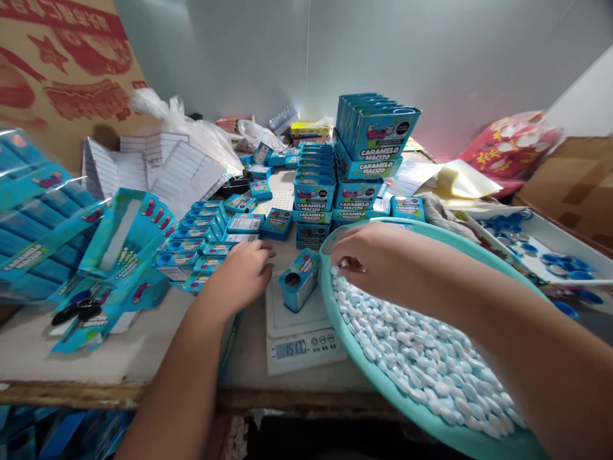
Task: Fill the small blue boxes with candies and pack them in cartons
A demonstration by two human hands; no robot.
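My right hand [366,249] is over the far left rim of a turquoise basin [357,358] filled with small pale blue and white candies [421,358]. Its fingers are pinched, with a whitish candy at the tips. Left of the basin, an upright blue candy box [301,281] with a round opening on top stands on a white digital scale [282,326], whose display appears to read 151.7. My left hand [245,271] hovers or rests beside the scale, near several blue boxes lying on the table. Its fingers are loosely spread and nothing shows in them.
Stacked blue boxes [313,191] and a taller stack of display cartons [378,137] stand behind the scale. At left are an opened display carton [127,236], black scissors [79,310] and wrapped packs [38,230]. A white tray [565,271] holds blue caps at right.
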